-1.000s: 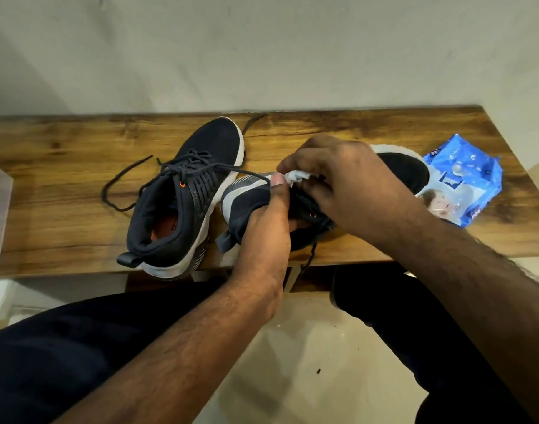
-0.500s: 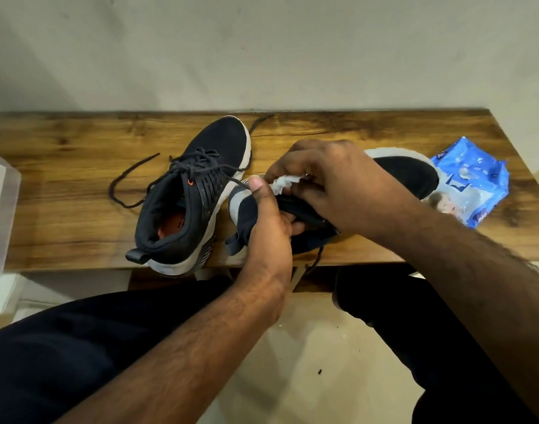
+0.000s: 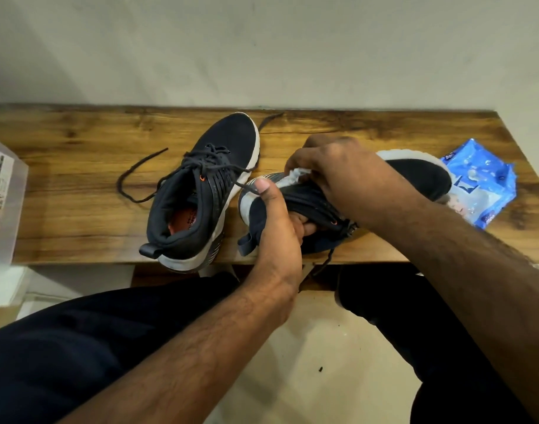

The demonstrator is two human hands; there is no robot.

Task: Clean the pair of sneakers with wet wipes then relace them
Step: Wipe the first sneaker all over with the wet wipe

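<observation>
Head view, left hand: our left hand (image 3: pixel 275 228) gripped the heel of the tilted sneaker (image 3: pixel 415 175), thumb up on its sole, fingers tucked inside.
Head view, right hand: our right hand (image 3: pixel 344 175) pinched a white wet wipe (image 3: pixel 295 175) against that sole.
Head view, desk: the laced sneaker (image 3: pixel 207 191) stood on the wooden desk (image 3: pixel 78 166), just left; the blue wipes pack (image 3: pixel 482 185) lay right.

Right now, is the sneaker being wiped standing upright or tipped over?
Tipped on its side: the held sneaker shows its white sole edge, gripped by the left hand.
</observation>
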